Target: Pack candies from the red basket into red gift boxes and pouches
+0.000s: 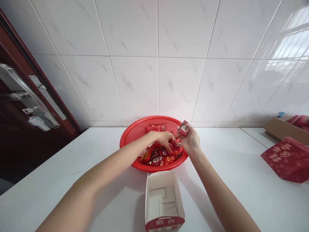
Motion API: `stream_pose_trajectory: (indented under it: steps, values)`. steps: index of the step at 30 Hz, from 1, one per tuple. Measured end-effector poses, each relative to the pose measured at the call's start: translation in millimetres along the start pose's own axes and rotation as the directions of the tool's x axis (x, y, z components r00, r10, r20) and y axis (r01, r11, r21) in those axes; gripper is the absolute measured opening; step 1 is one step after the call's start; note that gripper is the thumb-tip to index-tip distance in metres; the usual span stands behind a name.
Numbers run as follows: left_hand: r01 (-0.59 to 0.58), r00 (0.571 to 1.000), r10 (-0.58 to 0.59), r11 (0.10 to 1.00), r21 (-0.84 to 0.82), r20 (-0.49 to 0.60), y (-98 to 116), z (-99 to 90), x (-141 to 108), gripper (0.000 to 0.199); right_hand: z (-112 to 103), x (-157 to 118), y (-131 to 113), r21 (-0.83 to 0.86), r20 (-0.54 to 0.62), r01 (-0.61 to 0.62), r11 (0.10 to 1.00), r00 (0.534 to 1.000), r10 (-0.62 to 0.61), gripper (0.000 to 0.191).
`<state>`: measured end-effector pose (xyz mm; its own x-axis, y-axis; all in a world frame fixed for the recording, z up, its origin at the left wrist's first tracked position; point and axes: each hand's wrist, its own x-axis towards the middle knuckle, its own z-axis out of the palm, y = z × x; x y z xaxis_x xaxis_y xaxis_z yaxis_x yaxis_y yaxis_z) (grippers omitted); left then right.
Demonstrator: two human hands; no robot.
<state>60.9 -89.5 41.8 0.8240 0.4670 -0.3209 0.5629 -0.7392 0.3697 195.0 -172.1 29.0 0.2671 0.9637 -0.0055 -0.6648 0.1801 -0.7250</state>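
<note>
A red plastic basket (135,129) with a mesh wall holds several small wrapped candies (156,161) in red and dark red wrappers. My left hand (166,139) reaches over the basket, fingers bent down and apart just above the candies; its fingertips partly blend with the wrappers. At the basket's right rim, my right hand (191,140) is turned palm up and holds a dark red candy packet (183,129) with a pale round label in its fingers. In front of the basket stands an open-topped paper box (148,196), white inside, with a red front edge.
On the right lie a red printed paper box (287,159) and a brown cardboard carton (282,130) with red items in it. White tiled wall (135,80) runs behind the white tabletop (224,161). A dark red door (14,129) with a metal handle is at the left.
</note>
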Motion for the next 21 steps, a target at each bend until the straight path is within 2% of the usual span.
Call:
stream_pose_trajectory:
  steps: [3,6,12,16,19,21]
  values:
    - [0.055,0.998,-0.055,0.998,0.011,-0.032,-1.7,4.1,-0.1,0.027,-1.5,1.3,2.7,-0.013,0.006,-0.021,1.000,1.000,0.021,0.010]
    - [0.152,0.985,-0.151,0.988,0.003,-0.086,-5.2,-2.0,-7.5,0.019,-2.9,3.5,3.9,-0.017,0.007,-0.035,0.999,0.999,0.035,0.011]
    - [0.240,0.962,-0.239,0.971,-0.009,-0.135,-13.5,-15.7,-17.7,0.026,-0.5,2.7,2.3,-0.007,-0.005,-0.040,0.999,0.999,0.040,0.012]
    - [0.261,0.957,-0.258,0.965,0.010,-0.130,-17.6,-15.9,-19.1,0.023,2.9,-0.5,0.4,0.010,-0.028,-0.056,0.998,0.998,0.056,0.015]
    - [0.284,0.950,-0.276,0.958,0.042,-0.144,-18.8,-14.8,-20.6,0.028,5.1,-2.7,-1.6,0.008,-0.017,-0.063,0.998,0.998,0.063,0.016]
    - [0.256,0.957,-0.246,0.965,0.052,-0.151,-17.0,-13.2,-20.7,0.037,6.7,-4.0,-3.0,0.010,-0.013,-0.071,0.997,0.997,0.071,0.015]
